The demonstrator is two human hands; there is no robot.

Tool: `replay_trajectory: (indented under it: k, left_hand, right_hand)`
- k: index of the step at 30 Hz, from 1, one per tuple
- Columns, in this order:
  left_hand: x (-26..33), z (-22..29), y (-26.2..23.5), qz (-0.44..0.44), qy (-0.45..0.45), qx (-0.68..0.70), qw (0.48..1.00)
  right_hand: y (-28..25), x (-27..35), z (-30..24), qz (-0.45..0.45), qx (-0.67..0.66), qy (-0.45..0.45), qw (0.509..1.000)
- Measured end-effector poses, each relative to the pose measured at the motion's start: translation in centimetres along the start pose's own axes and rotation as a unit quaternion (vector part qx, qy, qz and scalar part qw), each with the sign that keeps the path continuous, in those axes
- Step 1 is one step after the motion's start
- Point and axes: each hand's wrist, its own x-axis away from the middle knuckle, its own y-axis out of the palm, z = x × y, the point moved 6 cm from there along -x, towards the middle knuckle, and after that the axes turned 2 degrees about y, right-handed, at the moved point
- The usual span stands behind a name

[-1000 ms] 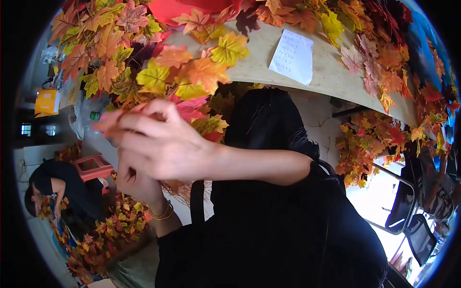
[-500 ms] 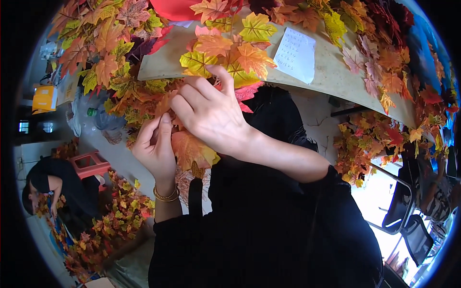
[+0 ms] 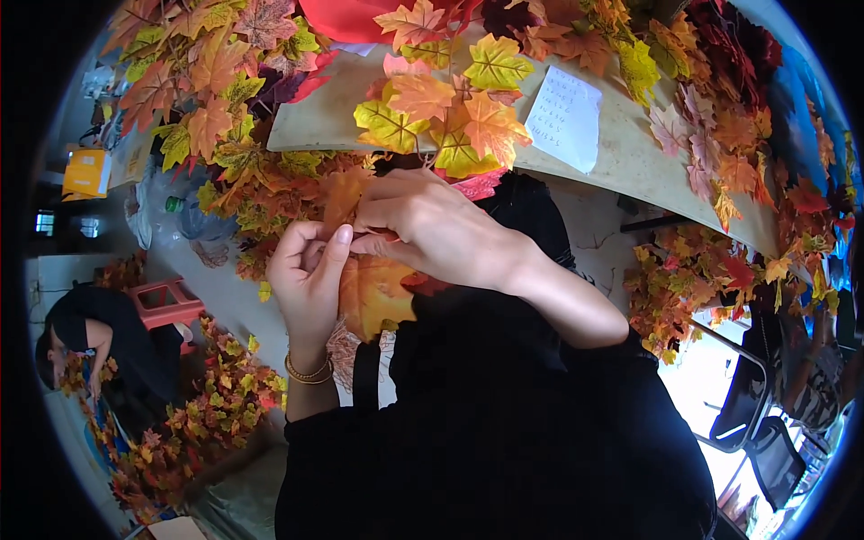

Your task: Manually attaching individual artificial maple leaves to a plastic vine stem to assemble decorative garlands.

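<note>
Workroom strewn with artificial autumn leaves. Left hand and right hand both pinch an orange leaf close before the dark-clothed chest. Beyond, a leaf cluster overhangs the tan table; white paper slip lies there.

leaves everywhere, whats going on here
A person is working a spray of artificial autumn leaves in front of their chest. The left hand and right hand pinch together around an orange leaf that hangs below the fingers. More leaves lie piled on the table edge above, beside a white paper note. Another person crouches among leaves at lower left.
</note>
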Motion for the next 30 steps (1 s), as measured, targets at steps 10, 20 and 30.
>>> replay_trajectory:
  k: [10, 20, 30]
  left_hand:
    - [-1.1, -0.6, 1.8, -0.174, -0.097, 0.263, 0.944]
    - [-1.4, -3.1, 1.7, -0.037, -0.161, 0.436, 0.885]
    - [-1.6, -3.9, 1.1, -0.033, -0.134, 0.397, 0.908]
  right_hand:
    - [3.2, 0.5, 2.7, -0.068, -0.557, 0.142, 0.816]
    - [0.0, 0.7, 6.2, 0.080, -0.717, 0.211, 0.659]
    - [-4.4, 1.7, 4.7, 0.127, -0.602, 0.208, 0.760]
